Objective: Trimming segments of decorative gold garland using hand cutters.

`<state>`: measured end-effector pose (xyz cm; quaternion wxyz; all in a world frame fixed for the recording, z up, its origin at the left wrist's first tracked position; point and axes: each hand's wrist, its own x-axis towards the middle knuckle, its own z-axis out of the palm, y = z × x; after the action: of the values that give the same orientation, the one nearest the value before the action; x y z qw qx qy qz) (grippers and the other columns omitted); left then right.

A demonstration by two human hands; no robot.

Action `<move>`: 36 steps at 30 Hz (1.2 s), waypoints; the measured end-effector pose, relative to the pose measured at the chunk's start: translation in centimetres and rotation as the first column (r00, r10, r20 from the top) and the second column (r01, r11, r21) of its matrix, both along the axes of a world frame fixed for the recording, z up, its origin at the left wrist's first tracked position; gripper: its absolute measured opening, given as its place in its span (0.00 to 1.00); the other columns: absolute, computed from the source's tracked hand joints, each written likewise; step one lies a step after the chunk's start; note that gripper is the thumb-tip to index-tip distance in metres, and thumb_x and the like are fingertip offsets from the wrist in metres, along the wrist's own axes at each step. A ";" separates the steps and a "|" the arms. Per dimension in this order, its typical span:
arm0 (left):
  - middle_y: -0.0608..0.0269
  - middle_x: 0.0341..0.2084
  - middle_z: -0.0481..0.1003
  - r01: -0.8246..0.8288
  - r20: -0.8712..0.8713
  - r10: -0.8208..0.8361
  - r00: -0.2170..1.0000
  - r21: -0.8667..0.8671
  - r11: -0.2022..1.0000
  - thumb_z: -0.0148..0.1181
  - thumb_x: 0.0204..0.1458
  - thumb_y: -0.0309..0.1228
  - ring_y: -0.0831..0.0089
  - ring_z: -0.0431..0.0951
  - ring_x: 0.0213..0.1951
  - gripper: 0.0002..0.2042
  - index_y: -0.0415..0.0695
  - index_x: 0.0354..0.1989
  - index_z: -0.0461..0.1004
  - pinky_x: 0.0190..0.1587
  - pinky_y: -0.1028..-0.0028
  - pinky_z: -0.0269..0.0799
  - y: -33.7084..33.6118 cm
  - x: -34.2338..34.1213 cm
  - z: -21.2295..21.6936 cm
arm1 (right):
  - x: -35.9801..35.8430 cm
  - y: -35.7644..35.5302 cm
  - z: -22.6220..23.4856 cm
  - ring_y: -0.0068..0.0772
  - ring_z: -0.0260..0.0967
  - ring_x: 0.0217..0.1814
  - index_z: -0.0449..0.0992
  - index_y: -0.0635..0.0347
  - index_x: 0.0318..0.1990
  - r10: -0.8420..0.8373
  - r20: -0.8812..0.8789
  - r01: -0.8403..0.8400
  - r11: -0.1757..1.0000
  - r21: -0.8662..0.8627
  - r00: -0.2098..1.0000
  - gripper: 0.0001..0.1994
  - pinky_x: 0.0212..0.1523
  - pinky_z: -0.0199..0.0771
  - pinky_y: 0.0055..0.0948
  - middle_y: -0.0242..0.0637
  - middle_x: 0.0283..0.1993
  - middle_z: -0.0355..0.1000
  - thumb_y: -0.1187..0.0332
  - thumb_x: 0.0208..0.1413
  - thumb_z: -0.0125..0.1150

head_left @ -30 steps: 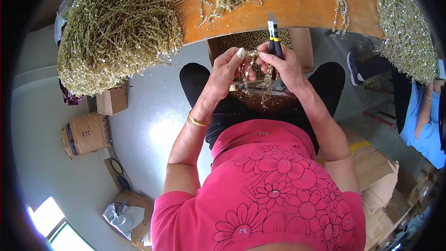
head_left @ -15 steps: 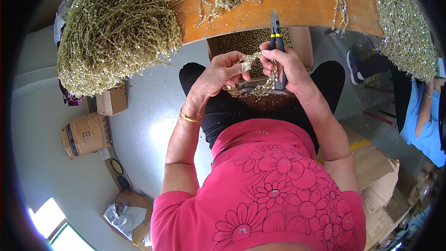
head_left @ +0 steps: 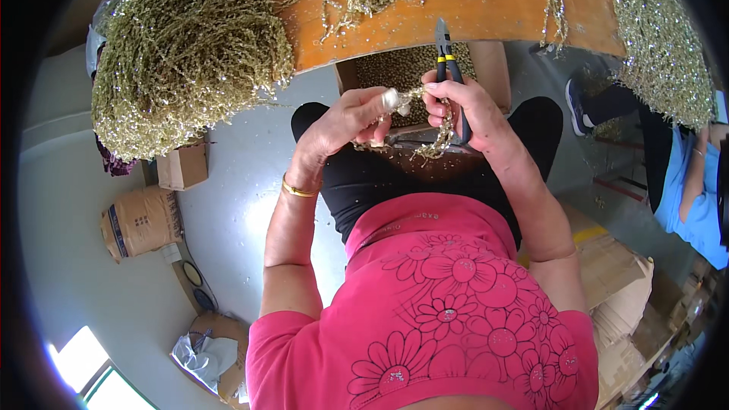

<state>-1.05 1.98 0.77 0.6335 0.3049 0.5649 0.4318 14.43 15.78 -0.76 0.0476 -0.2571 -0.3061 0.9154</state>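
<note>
A short glittery gold garland strand (head_left: 436,147) runs between my two hands above my lap. My left hand (head_left: 351,123) pinches one end between thumb and fingers; a whitish wrap covers the thumb tip. My right hand (head_left: 474,110) holds the other part at thumb and forefinger, with a length dangling below. That same palm grips a pair of cutting pliers (head_left: 443,49) with black and yellow handles, jaws pointing up and away. Exactly how the strand lies inside the left fingers is hidden.
Beyond my hands, a cardboard box (head_left: 492,76) of small gold beads sits beneath the wooden table (head_left: 486,11). A large heap of gold garland (head_left: 194,53) hangs off its left side, another bundle (head_left: 661,45) at right. A person in blue (head_left: 695,205) sits at far right.
My left hand has shifted slightly left and rolled, its wrapped thumb now turned upward. My right hand, with pliers and strand, has barely moved.
</note>
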 end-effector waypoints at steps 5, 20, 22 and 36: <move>0.70 0.17 0.68 0.145 -0.280 -0.141 0.950 -0.007 0.989 0.49 0.53 0.34 0.84 0.66 0.19 0.11 0.40 0.38 0.69 0.21 0.85 0.61 -1.2 -2.2 0.8 | 1.4 2.2 -0.2 0.16 0.55 0.22 0.63 0.63 0.43 0.233 -0.025 -0.230 0.969 0.088 0.972 0.14 0.27 0.60 0.21 0.28 0.22 0.60 0.69 0.48 0.52; 0.76 0.13 0.62 0.234 -0.547 -0.272 0.792 -0.139 0.962 0.47 0.54 0.33 0.87 0.59 0.16 0.11 0.39 0.38 0.71 0.16 0.84 0.55 2.4 -9.0 2.6 | 5.7 2.7 -4.1 0.33 0.68 0.40 0.62 0.62 0.41 0.415 -0.014 -0.411 0.905 0.112 0.910 0.12 0.44 0.67 0.29 0.43 0.39 0.67 0.72 0.48 0.51; 0.76 0.13 0.62 0.275 -0.572 -0.288 0.768 -0.111 0.955 0.49 0.53 0.35 0.88 0.58 0.16 0.13 0.37 0.40 0.70 0.17 0.86 0.54 3.2 -8.9 2.8 | 6.2 3.1 -3.7 0.31 0.69 0.37 0.63 0.63 0.41 0.395 -0.002 -0.392 0.913 0.114 0.919 0.13 0.40 0.68 0.25 0.41 0.37 0.68 0.71 0.47 0.53; 0.67 0.19 0.72 0.761 -0.490 -0.778 0.393 -0.301 0.574 0.51 0.51 0.43 0.84 0.66 0.16 0.18 0.42 0.41 0.70 0.18 0.83 0.64 13.7 -3.6 6.4 | 15.0 9.3 -2.7 0.22 0.64 0.22 0.64 0.63 0.38 -0.156 -0.073 0.168 0.962 0.213 0.985 0.11 0.25 0.66 0.21 0.33 0.23 0.64 0.73 0.45 0.52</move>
<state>-4.61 15.65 7.18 0.5619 0.6362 0.5277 -0.0314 29.45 25.07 -3.43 0.1589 -0.2488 -0.3814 0.8760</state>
